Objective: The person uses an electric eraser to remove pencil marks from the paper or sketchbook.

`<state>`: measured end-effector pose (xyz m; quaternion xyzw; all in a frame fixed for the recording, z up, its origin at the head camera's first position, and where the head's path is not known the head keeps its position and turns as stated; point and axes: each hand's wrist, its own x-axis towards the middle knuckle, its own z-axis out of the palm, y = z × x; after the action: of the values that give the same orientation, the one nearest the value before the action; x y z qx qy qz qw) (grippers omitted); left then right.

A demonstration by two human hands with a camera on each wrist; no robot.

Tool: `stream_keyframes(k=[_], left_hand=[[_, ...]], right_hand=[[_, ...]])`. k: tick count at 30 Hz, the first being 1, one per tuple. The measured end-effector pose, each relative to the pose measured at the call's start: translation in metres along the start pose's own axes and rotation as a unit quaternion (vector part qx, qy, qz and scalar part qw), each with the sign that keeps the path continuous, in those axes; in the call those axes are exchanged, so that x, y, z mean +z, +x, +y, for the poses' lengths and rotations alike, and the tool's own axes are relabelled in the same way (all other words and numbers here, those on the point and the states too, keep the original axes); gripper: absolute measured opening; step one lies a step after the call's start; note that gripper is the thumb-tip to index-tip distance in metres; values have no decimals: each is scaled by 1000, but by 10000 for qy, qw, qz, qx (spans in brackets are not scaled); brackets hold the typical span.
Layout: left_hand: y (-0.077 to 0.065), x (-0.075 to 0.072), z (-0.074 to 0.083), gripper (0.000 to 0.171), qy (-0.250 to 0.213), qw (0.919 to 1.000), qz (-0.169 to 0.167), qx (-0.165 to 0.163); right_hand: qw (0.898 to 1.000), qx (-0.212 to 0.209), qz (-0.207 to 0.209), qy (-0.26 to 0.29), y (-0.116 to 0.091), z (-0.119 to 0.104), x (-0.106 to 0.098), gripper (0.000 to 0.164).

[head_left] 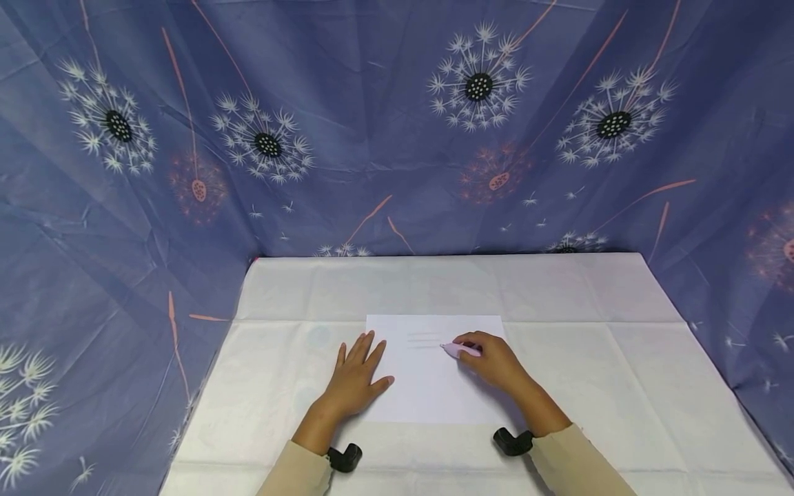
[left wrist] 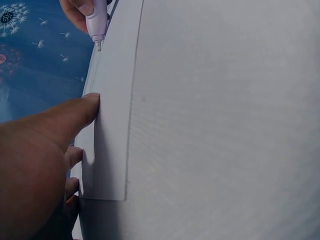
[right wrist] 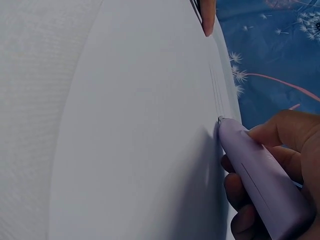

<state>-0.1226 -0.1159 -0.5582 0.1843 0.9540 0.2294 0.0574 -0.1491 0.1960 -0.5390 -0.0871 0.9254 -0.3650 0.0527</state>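
A white sheet of paper [head_left: 428, 396] lies on the table, with several thin faint lines [head_left: 424, 341] across its upper part. My left hand [head_left: 352, 382] rests flat over the sheet's left edge, fingers spread and thumb on the paper. With my right hand [head_left: 496, 362] I grip a thick lilac pen-shaped tool [right wrist: 262, 180], fingers and thumb wrapped about its body. Its narrow tip meets the paper at the right end of the lowest line. In the left wrist view the tool [left wrist: 97, 20] points down at the sheet, its short pale tip showing.
A white cloth [head_left: 620, 386] with fold creases covers the table. Behind and beside it hangs a blue curtain [head_left: 366, 124] with dandelion prints. Black wrist devices [head_left: 513, 441] sit below both hands, next to beige sleeves [head_left: 577, 461].
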Motion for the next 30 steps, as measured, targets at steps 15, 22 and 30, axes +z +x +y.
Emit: stream_keyframes(k=[15,22,30], left_hand=[[-1,2,-2,73,-123,9999,37,72],[-1,2,-2,73,-122,9997,70,181],[0,0,-1,72,0,10000,-46,38]], right_hand=[[9999,-19,-127,22,1,-1,-2,19],[10000,3,-71,-23,1,1,-4,19],[9998,-51,-184,-36,3,1,-4,19]])
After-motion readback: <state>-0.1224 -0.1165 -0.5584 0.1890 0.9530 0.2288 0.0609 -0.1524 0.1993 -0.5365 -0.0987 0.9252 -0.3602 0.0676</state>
